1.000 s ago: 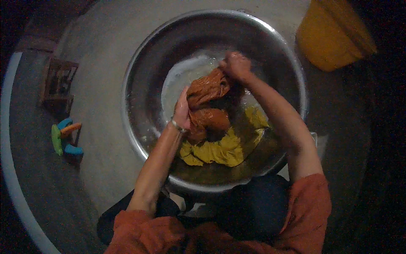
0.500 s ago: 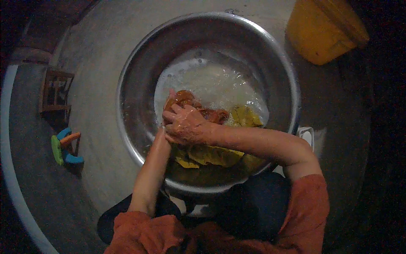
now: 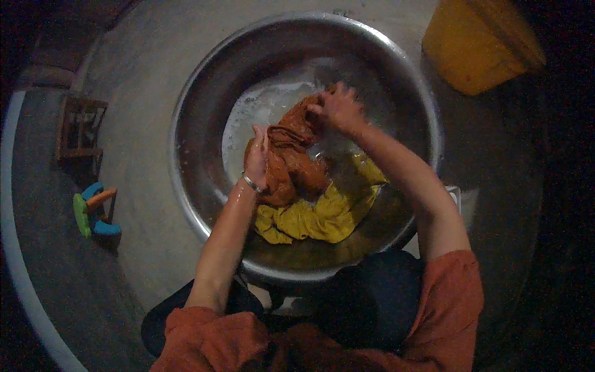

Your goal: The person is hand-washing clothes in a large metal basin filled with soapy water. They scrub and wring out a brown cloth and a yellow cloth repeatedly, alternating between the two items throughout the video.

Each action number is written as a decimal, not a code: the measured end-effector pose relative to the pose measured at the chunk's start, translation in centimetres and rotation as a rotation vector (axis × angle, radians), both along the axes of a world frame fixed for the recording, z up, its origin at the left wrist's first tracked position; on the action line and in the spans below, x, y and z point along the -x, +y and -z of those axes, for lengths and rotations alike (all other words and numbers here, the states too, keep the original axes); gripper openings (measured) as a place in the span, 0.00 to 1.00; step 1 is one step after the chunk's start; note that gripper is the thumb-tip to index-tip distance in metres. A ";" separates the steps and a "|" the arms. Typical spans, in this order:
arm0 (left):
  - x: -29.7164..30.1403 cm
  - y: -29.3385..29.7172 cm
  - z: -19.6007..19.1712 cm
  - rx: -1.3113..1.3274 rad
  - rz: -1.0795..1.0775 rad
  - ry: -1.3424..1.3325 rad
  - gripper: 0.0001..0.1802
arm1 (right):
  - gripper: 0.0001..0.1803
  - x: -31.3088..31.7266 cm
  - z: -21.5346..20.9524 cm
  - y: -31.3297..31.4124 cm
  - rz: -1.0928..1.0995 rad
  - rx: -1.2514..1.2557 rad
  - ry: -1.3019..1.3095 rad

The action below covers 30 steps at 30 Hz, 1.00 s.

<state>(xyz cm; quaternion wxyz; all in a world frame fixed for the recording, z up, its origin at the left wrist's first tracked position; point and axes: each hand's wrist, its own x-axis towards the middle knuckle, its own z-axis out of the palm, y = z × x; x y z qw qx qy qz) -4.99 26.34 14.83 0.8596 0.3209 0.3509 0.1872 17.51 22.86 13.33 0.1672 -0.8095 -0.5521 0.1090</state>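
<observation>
A wet orange-brown cloth (image 3: 296,162) lies bunched in a wide metal basin (image 3: 201,80) with sudsy water. My left hand (image 3: 256,162), with a bracelet at the wrist, grips the cloth's left side; its thumb points up along the folds and the other fingers are partly hidden. My right hand (image 3: 342,110) is at the cloth's far end, its fingers spread and lightly curled, the thumb side against the fabric. A yellow cloth (image 3: 319,217) rests crumpled in the near part of the basin, below the orange-brown one.
A yellow-orange bucket (image 3: 474,49) stands beyond the basin at the far right. On the left are a small wooden frame (image 3: 82,130) and a green, blue and orange object (image 3: 94,211). A white item (image 3: 455,197) sits by the basin's right side, partly behind my arm.
My right hand has moved from beside my left hand to the far right. The orange-brown cloth now stretches out between them, and more of the yellow cloth shows.
</observation>
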 end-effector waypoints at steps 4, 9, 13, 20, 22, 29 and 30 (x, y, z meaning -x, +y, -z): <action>0.8 -0.4 -1.1 0.118 -0.079 -0.025 0.40 | 0.14 9.4 -2.8 -2.7 -0.462 -0.486 0.391; 1.3 -1.0 -4.1 0.295 0.074 -0.201 0.36 | 0.13 13.9 -8.3 -6.0 -0.790 -0.706 0.188; 1.4 -1.7 -0.6 -0.516 0.049 0.250 0.28 | 0.13 12.1 -7.3 -2.9 -0.705 -0.562 0.283; -0.6 -2.2 -4.6 0.177 -0.095 -0.012 0.28 | 0.23 -1.3 -1.9 1.9 0.162 -0.210 -0.311; 0.8 -0.8 -2.1 0.123 -0.093 0.005 0.32 | 0.29 -1.2 -2.6 0.9 0.081 -0.011 -0.188; 3.1 0.1 -0.1 0.107 -0.116 -0.129 0.32 | 0.10 11.0 -5.5 -3.3 -0.456 -0.419 0.456; 2.3 -0.3 -1.1 0.098 -0.038 -0.259 0.29 | 0.11 11.9 -7.2 -4.5 -0.589 -0.530 0.309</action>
